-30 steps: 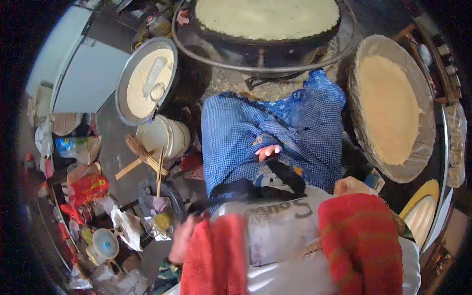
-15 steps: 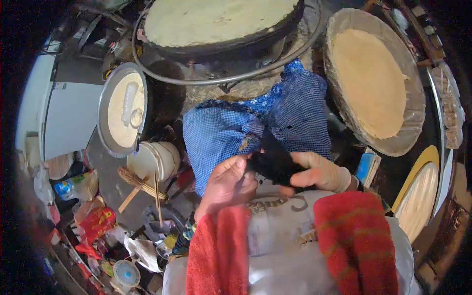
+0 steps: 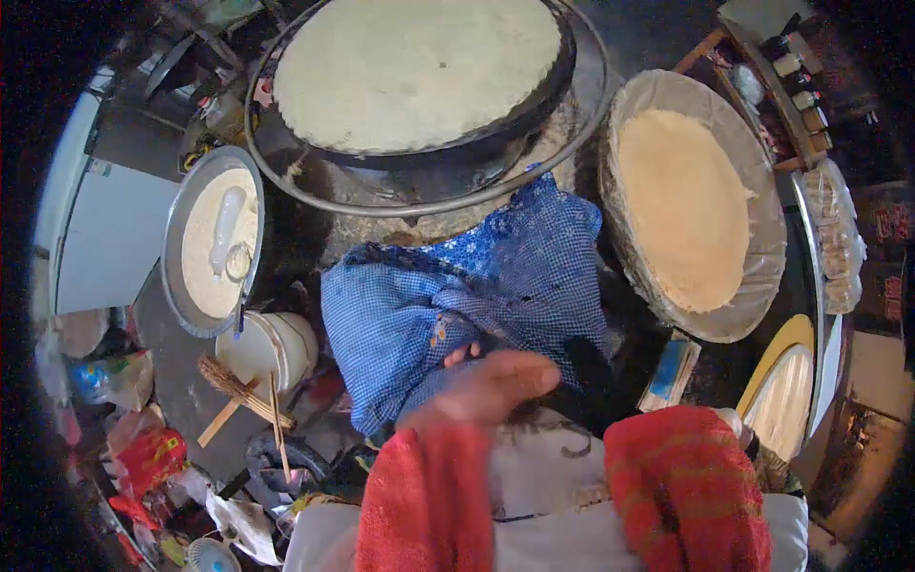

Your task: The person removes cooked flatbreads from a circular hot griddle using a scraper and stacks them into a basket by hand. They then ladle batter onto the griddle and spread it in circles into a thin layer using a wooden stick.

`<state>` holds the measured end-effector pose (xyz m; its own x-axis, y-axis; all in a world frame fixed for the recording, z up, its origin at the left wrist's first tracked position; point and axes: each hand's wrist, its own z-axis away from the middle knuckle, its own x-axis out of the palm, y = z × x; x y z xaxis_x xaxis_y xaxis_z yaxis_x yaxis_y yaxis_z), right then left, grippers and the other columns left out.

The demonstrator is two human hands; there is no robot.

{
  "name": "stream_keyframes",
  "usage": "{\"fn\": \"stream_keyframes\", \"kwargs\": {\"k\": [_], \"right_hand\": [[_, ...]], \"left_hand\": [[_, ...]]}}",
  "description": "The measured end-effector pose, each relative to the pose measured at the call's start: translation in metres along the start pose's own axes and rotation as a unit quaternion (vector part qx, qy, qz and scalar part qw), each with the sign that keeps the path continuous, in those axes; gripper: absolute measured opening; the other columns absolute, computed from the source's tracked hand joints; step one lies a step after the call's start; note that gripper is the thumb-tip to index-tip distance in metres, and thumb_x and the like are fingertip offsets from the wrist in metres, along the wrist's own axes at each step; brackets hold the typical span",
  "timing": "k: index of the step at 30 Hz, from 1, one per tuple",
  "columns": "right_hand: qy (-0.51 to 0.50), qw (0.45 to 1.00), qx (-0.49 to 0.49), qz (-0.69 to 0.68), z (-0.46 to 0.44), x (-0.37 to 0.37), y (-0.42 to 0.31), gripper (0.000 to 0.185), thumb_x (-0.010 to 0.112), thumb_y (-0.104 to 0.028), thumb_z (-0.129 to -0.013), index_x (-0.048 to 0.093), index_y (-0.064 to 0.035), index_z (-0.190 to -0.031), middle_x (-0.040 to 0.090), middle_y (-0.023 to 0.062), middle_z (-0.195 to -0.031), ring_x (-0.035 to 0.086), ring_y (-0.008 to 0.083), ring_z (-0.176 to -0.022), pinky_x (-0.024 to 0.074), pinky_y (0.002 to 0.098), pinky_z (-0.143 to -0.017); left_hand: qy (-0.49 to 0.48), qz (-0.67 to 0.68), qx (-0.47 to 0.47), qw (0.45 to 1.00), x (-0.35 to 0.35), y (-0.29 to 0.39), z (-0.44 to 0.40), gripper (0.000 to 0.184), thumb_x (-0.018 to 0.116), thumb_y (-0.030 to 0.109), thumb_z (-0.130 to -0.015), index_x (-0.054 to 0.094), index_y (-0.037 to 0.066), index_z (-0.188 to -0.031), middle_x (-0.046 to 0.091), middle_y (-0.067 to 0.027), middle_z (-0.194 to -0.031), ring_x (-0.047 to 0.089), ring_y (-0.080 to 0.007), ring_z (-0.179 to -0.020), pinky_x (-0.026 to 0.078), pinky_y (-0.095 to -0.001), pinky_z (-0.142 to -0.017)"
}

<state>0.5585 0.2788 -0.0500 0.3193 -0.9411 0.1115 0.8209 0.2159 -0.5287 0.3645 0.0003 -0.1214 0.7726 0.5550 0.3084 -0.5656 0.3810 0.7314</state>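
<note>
My left hand is over the lap, smeared by motion, so whether its fingers are apart or closed is unclear. Beneath it spreads a blue checked cloth with a floral part, draped over the knees. To the right of that hand lies a dark black cloth-like thing, its shape hard to make out; I cannot tell whether either hand touches it. My right hand's fingers are hidden behind the red towel-like cloth; only a pale bit of its cuff shows.
Ahead is a large round griddle covered by a pale layer, with a metal ring around it. A lined basin of tan batter-like stuff stands right. At left are a metal basin, a white bucket and a brush.
Both hands were together on the black thing; now they are apart. The left hand has moved lower and right, the right hand has drawn back. The view has tilted up slightly.
</note>
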Motion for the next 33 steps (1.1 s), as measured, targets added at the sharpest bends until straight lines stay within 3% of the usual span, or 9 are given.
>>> {"fn": "stream_keyframes", "kwargs": {"k": [2, 6, 10, 12, 17, 22, 27, 30, 33], "right_hand": [[0.004, 0.999, -0.003, 0.032, -0.009, -0.003, 0.002, 0.024, 0.057, -0.022, -0.084, 0.060, -0.0037, -0.099, 0.062, 0.0064, -0.077, 0.060, 0.0162, -0.070, 0.0482, 0.0291, -0.062], [-0.027, 0.998, -0.030, 0.053, -0.033, -0.009, -0.001, 0.023, 0.057, -0.022, -0.084, 0.060, -0.0040, -0.098, 0.062, 0.0067, -0.076, 0.060, 0.0167, -0.070, 0.0484, 0.0295, -0.062], [-0.117, 0.991, -0.051, 0.045, -0.059, -0.013, -0.004, 0.022, 0.056, -0.021, -0.084, 0.061, -0.0044, -0.098, 0.063, 0.0069, -0.076, 0.060, 0.0172, -0.069, 0.0487, 0.0299, -0.062], [-0.194, 0.979, -0.054, 0.034, -0.068, -0.008, -0.004, 0.021, 0.056, -0.021, -0.085, 0.061, -0.0046, -0.098, 0.063, 0.0070, -0.076, 0.061, 0.0174, -0.069, 0.0488, 0.0301, -0.062], [-0.334, 0.941, -0.058, 0.012, -0.101, 0.004, -0.011, 0.020, 0.055, -0.020, -0.085, 0.061, -0.0050, -0.097, 0.063, 0.0074, -0.075, 0.061, 0.0180, -0.069, 0.0490, 0.0306, -0.062], [-0.276, 0.960, -0.040, 0.017, -0.121, -0.012, -0.031, 0.019, 0.054, -0.019, -0.085, 0.062, -0.0055, -0.097, 0.063, 0.0077, -0.075, 0.062, 0.0186, -0.068, 0.0493, 0.0311, -0.062], [-0.166, 0.985, -0.037, 0.017, -0.132, -0.008, -0.042, 0.019, 0.053, -0.018, -0.086, 0.062, -0.0059, -0.097, 0.064, 0.0080, -0.074, 0.062, 0.0193, -0.068, 0.0496, 0.0316, -0.062], [-0.115, 0.993, -0.031, 0.020, -0.138, -0.005, -0.045, 0.018, 0.053, -0.018, -0.086, 0.062, -0.0062, -0.096, 0.064, 0.0082, -0.074, 0.062, 0.0196, -0.068, 0.0498, 0.0319, -0.062], [-0.075, 0.997, -0.021, 0.023, -0.144, -0.005, -0.050, 0.018, 0.052, -0.017, -0.086, 0.063, -0.0065, -0.096, 0.064, 0.0084, -0.073, 0.063, 0.0200, -0.067, 0.0499, 0.0322, -0.062]], "left_hand": [[0.004, -0.024, 0.006, 1.000, -0.002, 0.017, 0.019, 0.027, 0.049, 0.024, -0.094, 0.063, 0.002, -0.100, 0.061, -0.0017, -0.094, 0.053, -0.0128, -0.084, 0.041, -0.0267, -0.083], [-0.091, -0.222, 0.239, 0.941, -0.033, 0.066, 0.083, 0.015, 0.050, 0.013, -0.090, 0.054, 0.004, -0.079, 0.056, -0.0101, -0.073, 0.056, -0.0234, -0.066, 0.045, -0.0342, -0.060], [-0.175, -0.406, 0.161, 0.882, -0.042, 0.093, 0.126, 0.017, 0.049, 0.016, -0.091, 0.053, 0.003, -0.081, 0.057, -0.0128, -0.075, 0.056, -0.0321, -0.066, 0.045, -0.0361, -0.058], [-0.182, -0.328, 0.018, 0.927, -0.049, 0.075, 0.148, 0.018, 0.049, 0.019, -0.091, 0.055, 0.003, -0.087, 0.058, -0.0140, -0.079, 0.058, -0.0314, -0.071, 0.046, -0.0366, -0.061], [-0.129, -0.233, 0.030, 0.963, -0.074, 0.001, 0.203, 0.026, 0.047, 0.024, -0.093, 0.054, 0.003, -0.108, 0.060, -0.0151, -0.095, 0.059, -0.0277, -0.086, 0.047, -0.0351, -0.074], [-0.002, -0.012, -0.140, 0.990, -0.064, -0.051, 0.245, 0.035, 0.044, 0.025, -0.095, 0.049, 0.001, -0.120, 0.060, -0.0097, -0.109, 0.055, -0.0206, -0.101, 0.042, -0.0317, -0.087], [0.028, -0.076, -0.007, 0.997, -0.070, -0.026, 0.214, 0.036, 0.047, 0.020, -0.094, 0.045, 0.000, -0.124, 0.055, -0.0076, -0.115, 0.050, -0.0166, -0.108, 0.038, -0.0299, -0.094], [-0.101, -0.127, 0.086, 0.983, -0.077, 0.002, 0.160, 0.033, 0.050, 0.018, -0.092, 0.047, -0.001, -0.119, 0.060, -0.0109, -0.103, 0.058, -0.0237, -0.097, 0.043, -0.0324, -0.086], [-0.166, -0.140, 0.263, 0.940, -0.075, 0.032, 0.118, 0.012, 0.048, 0.011, -0.088, 0.048, -0.001, -0.084, 0.052, -0.0166, -0.075, 0.051, -0.0379, -0.064, 0.040, -0.0400, -0.058]]}}
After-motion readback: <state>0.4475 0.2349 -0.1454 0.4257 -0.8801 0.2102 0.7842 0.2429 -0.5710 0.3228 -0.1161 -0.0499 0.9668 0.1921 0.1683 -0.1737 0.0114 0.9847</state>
